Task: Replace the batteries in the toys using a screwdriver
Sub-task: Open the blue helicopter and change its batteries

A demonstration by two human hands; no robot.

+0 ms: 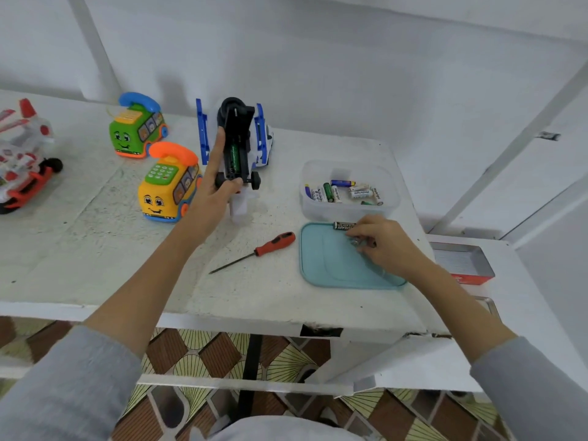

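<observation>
Here, toy car (238, 144) held belly-up over the table (95, 249) in left hand (211, 192), green battery (234, 157) seated lengthwise in its open bay; well right, on teal lid (334, 262), right hand (381, 241) pinching loose batteries (343, 225); screwdriver (254, 251) idle between

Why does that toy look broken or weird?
The toy in the left hand is upside down with its battery slot open, showing one green battery. The table edge is chipped near the front.
</observation>
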